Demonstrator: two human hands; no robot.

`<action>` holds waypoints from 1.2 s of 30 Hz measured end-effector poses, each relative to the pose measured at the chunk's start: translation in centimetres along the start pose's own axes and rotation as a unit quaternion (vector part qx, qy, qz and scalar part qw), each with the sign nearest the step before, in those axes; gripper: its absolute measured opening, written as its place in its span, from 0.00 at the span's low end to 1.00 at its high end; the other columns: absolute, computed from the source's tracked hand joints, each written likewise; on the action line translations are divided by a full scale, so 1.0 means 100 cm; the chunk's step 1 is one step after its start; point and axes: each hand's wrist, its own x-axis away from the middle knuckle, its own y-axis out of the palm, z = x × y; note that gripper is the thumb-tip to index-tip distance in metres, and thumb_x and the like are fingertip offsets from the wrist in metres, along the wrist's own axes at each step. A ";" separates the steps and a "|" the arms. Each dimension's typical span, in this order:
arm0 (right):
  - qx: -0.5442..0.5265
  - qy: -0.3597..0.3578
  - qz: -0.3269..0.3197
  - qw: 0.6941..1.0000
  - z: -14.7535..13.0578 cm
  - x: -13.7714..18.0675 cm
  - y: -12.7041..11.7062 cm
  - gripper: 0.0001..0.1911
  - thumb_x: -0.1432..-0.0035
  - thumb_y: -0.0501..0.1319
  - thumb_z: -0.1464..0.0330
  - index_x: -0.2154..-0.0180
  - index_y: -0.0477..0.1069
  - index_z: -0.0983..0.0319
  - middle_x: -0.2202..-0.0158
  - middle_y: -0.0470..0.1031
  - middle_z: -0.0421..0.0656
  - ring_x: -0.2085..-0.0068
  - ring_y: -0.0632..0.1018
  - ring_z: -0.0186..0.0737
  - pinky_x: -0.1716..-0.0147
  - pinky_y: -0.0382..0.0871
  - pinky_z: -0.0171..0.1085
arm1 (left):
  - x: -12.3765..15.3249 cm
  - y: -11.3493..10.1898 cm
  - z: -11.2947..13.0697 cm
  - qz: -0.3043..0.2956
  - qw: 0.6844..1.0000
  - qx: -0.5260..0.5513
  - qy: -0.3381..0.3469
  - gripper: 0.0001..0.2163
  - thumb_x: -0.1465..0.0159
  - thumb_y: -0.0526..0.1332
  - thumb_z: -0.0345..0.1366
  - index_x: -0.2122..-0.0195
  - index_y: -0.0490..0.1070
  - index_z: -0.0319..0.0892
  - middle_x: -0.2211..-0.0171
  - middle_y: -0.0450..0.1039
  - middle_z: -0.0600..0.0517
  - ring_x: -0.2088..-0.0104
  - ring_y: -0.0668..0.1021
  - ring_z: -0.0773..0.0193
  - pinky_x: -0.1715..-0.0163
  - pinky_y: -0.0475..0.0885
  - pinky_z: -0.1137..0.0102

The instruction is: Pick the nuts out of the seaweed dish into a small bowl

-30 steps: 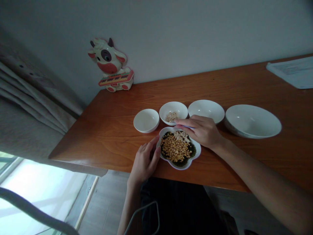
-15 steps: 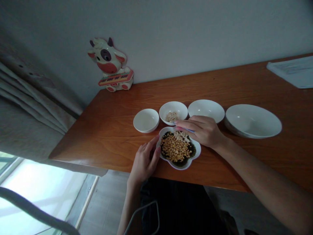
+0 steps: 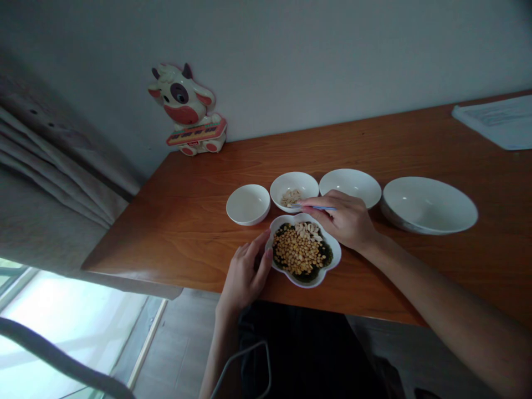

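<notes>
A white flower-shaped dish (image 3: 328,266) near the table's front edge holds yellow beans, dark green beans and some pale seeds. My left hand (image 3: 245,274) rests against its left rim with fingers spread. My right hand (image 3: 344,219) hovers over the dish's far right side, pinching thin tweezers (image 3: 310,206) whose tips reach over the rim of a small white bowl (image 3: 294,187) with a few pale seeds in it.
An empty small white bowl (image 3: 248,204) stands left of the seed bowl; a wider bowl (image 3: 349,185) and a large bowl (image 3: 429,204) stand right. A cow toy (image 3: 186,111) leans on the wall. Papers (image 3: 496,120) lie far right. A curtain (image 3: 50,183) hangs left.
My right hand has lifted slightly and swung the tweezers from over the flower dish toward the seed bowl. The left hand has stayed on the dish rim.
</notes>
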 end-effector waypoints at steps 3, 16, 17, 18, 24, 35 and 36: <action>0.000 0.008 -0.004 1.000 -0.001 -0.002 0.004 0.14 0.37 0.67 0.60 0.51 0.79 0.55 0.63 0.84 0.43 0.65 0.79 0.41 0.67 0.71 0.39 | 0.000 0.000 0.000 -0.001 1.000 0.000 0.003 0.19 0.24 0.53 0.41 0.34 0.64 0.43 0.41 0.76 0.43 0.45 0.79 0.54 0.44 0.72 0.59; -0.011 0.013 0.037 0.999 -0.003 -0.002 -0.003 0.07 0.32 0.63 0.65 0.59 0.79 0.58 0.66 0.83 0.41 0.74 0.75 0.33 0.71 0.70 0.36 | 0.000 0.001 -0.001 0.001 1.000 -0.012 0.002 0.19 0.24 0.52 0.41 0.34 0.65 0.43 0.41 0.76 0.43 0.46 0.80 0.53 0.45 0.73 0.59; -0.011 0.013 0.042 0.999 -0.004 -0.002 -0.003 0.07 0.33 0.63 0.65 0.59 0.79 0.59 0.67 0.83 0.40 0.75 0.74 0.32 0.71 0.69 0.36 | 0.001 0.000 0.000 0.000 1.000 -0.013 0.002 0.19 0.24 0.52 0.42 0.34 0.65 0.44 0.41 0.76 0.43 0.46 0.80 0.52 0.45 0.73 0.59; -0.012 0.014 0.048 0.999 -0.004 -0.002 -0.003 0.07 0.33 0.63 0.66 0.59 0.79 0.59 0.67 0.83 0.40 0.75 0.74 0.32 0.72 0.69 0.36 | 0.001 0.000 0.000 0.000 1.000 -0.013 0.002 0.19 0.24 0.52 0.42 0.34 0.65 0.44 0.41 0.76 0.43 0.45 0.80 0.52 0.45 0.73 0.58; -0.013 -0.001 0.065 0.998 -0.006 -0.001 -0.005 0.07 0.33 0.61 0.66 0.63 0.78 0.59 0.73 0.79 0.40 0.77 0.73 0.32 0.75 0.67 0.36 | 0.000 0.001 -0.001 0.002 1.000 -0.010 0.005 0.19 0.24 0.53 0.42 0.34 0.65 0.44 0.41 0.77 0.44 0.45 0.80 0.52 0.44 0.73 0.59; -0.010 -0.043 0.016 0.999 -0.002 -0.001 -0.004 0.08 0.33 0.60 0.67 0.64 0.76 0.60 0.72 0.80 0.40 0.75 0.74 0.32 0.74 0.67 0.35 | 0.000 0.001 -0.001 -0.005 1.000 -0.004 -0.008 0.20 0.24 0.53 0.41 0.34 0.65 0.43 0.41 0.76 0.43 0.44 0.79 0.52 0.43 0.72 0.58; -0.013 -0.040 0.011 0.999 -0.003 -0.001 -0.004 0.08 0.33 0.59 0.67 0.64 0.76 0.60 0.71 0.80 0.40 0.75 0.74 0.32 0.75 0.66 0.35 | -0.001 0.001 -0.001 -0.004 1.000 -0.002 -0.006 0.20 0.24 0.53 0.41 0.34 0.64 0.43 0.40 0.76 0.43 0.43 0.79 0.52 0.42 0.72 0.58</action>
